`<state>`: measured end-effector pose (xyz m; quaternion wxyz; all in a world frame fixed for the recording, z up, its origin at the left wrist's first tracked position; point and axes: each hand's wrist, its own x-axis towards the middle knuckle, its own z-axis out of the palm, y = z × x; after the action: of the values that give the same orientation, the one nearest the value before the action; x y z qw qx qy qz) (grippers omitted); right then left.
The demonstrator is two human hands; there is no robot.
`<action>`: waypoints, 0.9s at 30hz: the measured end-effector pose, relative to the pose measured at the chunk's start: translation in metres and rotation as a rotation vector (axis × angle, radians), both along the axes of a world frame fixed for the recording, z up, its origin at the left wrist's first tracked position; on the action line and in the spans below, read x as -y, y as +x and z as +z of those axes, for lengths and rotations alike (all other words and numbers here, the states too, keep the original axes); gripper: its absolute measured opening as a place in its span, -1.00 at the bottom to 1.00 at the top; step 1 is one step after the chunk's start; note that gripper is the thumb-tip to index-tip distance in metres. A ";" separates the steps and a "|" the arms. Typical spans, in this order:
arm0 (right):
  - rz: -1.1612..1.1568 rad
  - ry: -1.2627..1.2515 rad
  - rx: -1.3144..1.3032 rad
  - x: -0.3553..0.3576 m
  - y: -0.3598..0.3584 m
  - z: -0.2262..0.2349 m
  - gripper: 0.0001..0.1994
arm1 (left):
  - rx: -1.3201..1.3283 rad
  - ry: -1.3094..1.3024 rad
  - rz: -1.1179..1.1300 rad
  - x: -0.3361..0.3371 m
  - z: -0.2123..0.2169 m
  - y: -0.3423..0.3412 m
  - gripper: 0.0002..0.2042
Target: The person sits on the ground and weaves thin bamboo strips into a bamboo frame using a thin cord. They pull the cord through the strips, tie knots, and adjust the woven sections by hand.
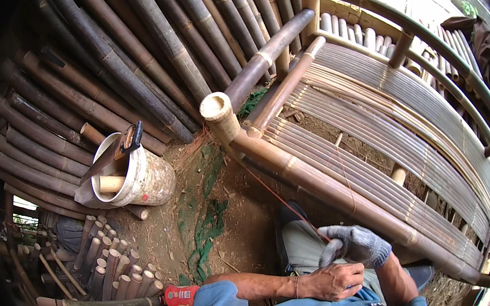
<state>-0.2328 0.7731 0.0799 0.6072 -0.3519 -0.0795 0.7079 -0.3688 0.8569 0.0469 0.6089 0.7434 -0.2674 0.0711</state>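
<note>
A bamboo bench (333,193) with a slatted seat lies in front of me, its thick front rail running toward the lower right. From near its left corner post (218,111) a thin red string (279,196) stretches taut to my right hand (359,245). That hand wears a grey glove, and its fingers are closed where the string meets them. Just below it, my bare left hand (335,281) is curled closed above my lap. Whatever is inside its fingers is hidden. Another stretch of red string (344,172) hangs across the seat slats.
Left of the bench stands a dirty white bucket (149,178) holding a handsaw (116,151) and a bamboo piece. Long bamboo poles (167,36) lean behind it. Short cut pieces (116,262) are stacked lower left, near a red can (181,297). Green netting (208,228) lies on the dirt floor.
</note>
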 end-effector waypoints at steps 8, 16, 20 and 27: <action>-0.095 -0.327 0.917 0.104 0.017 0.069 -0.79 | -0.822 -1.018 0.196 -0.001 -0.056 -0.025 -0.48; -0.154 -0.543 1.429 0.305 -0.006 -0.006 -0.85 | -0.532 -1.684 0.757 -0.148 -0.086 0.043 -0.64; -0.279 -1.020 1.181 0.418 -0.034 -0.041 -0.79 | -0.700 -1.432 1.130 -0.156 -0.105 0.046 -0.73; -0.117 -1.307 1.997 0.394 -0.078 -0.059 -0.59 | -0.978 -0.883 0.739 0.039 -0.085 0.035 -0.69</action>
<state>-0.3111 0.3791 0.0210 0.0142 -0.9921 -0.1250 -0.0008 -0.3337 0.8180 -0.0381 0.8361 0.4185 0.3531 0.0332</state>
